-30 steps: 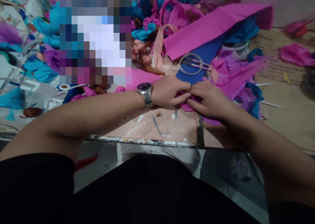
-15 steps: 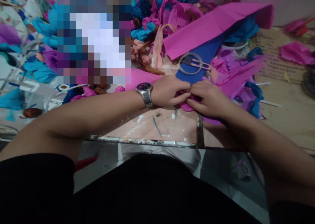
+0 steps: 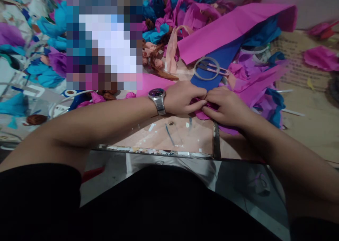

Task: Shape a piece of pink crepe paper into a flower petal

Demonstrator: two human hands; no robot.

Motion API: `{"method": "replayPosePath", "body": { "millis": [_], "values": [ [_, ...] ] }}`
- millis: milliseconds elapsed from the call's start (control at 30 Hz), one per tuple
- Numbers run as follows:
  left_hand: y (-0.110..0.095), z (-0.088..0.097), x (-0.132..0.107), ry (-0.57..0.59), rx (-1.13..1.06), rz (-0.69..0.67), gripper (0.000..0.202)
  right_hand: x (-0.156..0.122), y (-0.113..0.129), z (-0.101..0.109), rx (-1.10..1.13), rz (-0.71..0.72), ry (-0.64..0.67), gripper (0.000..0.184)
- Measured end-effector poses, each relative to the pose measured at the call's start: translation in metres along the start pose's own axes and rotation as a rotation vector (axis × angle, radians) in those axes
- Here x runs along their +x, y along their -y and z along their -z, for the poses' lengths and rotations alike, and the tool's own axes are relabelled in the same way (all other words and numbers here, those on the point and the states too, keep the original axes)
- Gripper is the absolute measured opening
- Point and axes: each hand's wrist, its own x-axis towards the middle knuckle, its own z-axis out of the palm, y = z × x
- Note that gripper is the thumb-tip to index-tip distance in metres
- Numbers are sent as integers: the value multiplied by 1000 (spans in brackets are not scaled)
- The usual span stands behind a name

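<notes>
Closest in, both forearms reach out across the near edge of the table (image 3: 159, 151), the left one bare up to a steel wristwatch (image 3: 158, 99). The left hand (image 3: 182, 98) lies knuckles-up, its fingers curled down and the thumb tucked against the forefinger, pinching a bunch of magenta crepe paper (image 3: 203, 112). The right hand (image 3: 227, 106) meets it from the other side, fingertip to fingertip, fingers likewise bent and closed on the same paper, so the two hands touch over it. The paper sits on the tabletop directly under and between them; only crumpled magenta edges show beneath the palms and a flatter flap trails out below the right wrist, the rest being covered by the hands.

On the bare pinkish board just before the hands lie small white scraps and a thin blue sliver (image 3: 169, 134). Just beyond the knuckles a blue paper strip (image 3: 212, 69) runs away, with a pair of thread snips (image 3: 212, 68) resting on it inside a grey ring. Further back a long folded sheet of magenta paper (image 3: 233, 29) slants across, and behind it a heap of paper flowers (image 3: 169, 18) in magenta, blue and peach. To the left, turquoise and purple flowers (image 3: 45, 68) are piled up.
</notes>
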Motion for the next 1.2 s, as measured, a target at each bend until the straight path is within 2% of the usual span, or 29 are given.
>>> {"method": "replayPosePath", "body": {
  "millis": [1200],
  "values": [
    [-1, 0, 0, 7, 4, 20, 34, 0, -1, 0, -29, 28, 4, 20]
  ]
}}
